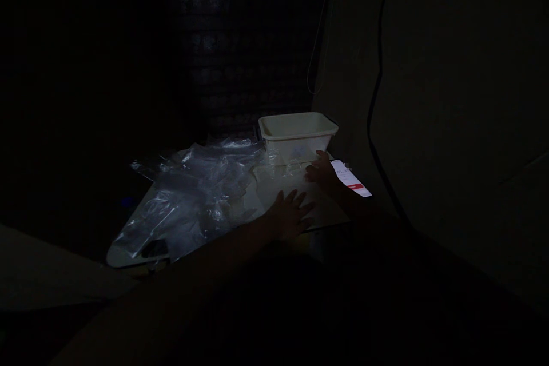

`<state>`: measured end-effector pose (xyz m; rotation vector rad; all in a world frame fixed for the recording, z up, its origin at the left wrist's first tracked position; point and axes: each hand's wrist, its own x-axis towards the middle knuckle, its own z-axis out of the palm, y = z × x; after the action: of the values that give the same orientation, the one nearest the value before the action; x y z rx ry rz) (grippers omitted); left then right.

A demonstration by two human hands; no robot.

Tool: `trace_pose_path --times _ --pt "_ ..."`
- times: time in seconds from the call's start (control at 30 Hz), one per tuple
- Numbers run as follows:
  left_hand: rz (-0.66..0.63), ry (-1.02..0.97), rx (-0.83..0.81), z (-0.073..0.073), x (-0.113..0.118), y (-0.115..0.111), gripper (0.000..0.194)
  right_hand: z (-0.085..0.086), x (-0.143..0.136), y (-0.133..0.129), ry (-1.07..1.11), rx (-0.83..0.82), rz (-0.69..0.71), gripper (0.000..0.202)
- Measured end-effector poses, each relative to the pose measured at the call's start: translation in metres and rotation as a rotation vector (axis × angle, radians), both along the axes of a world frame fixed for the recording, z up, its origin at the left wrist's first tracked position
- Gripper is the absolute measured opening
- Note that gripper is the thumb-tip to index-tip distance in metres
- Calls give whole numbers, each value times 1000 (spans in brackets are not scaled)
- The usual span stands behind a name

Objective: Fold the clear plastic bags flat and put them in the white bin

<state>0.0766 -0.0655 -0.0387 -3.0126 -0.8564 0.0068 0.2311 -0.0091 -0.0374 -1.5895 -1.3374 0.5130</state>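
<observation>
The scene is very dark. My left hand [289, 216] rests at the near edge of a pale tabletop [326, 209], its fingers spread and nothing in them. Farther right and back, my right hand [321, 170] has its fingers apart just in front of a white plastic tub [295, 146]. Whether its fingertips touch anything is too dark to tell. Crumpled clear plastic bags [193, 189] cover the left part of the table. Beside my right hand lies a phone [351, 178] with a lit screen.
Behind the table is a dark brick-like wall [210, 46]. A dark cable [380, 63] hangs down the wall on the right, and a thin looped cord [315, 91] hangs above the tub. A small dark object [155, 249] is at the table's near left corner.
</observation>
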Motion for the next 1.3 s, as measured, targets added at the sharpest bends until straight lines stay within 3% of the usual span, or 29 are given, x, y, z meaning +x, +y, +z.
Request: trace_pose_path --times 0.13,0.3,0.37,0.43,0.57,0.67,0.83,1.0,1.17,1.3 --pt "23 -68 -5 4 2 3 48 9 -10 -10 436 -107 52 47" --pt "186 -150 63 13 0 17 33 15 -16 -23 599 -106 165 35" --pt "301 -206 90 15 -3 25 27 14 -15 -25 510 -107 148 32" --pt "348 -258 89 14 -8 32 27 14 -12 -24 269 -99 97 27" --pt "244 -226 56 6 -14 41 39 14 -1 -25 -391 -101 19 16" --pt "176 -129 59 -1 -17 42 46 13 5 -29 -641 -198 94 14" --pt "170 -12 75 -6 -18 39 47 7 12 -34 -745 -215 261 21" --pt "113 -62 120 -1 -19 39 40 5 17 -32 -720 -260 326 26" --pt "115 -135 65 5 -20 40 34 9 13 -30 -666 -187 297 8" --pt "113 -137 59 3 -22 43 31 8 8 -30 -694 -165 283 12"
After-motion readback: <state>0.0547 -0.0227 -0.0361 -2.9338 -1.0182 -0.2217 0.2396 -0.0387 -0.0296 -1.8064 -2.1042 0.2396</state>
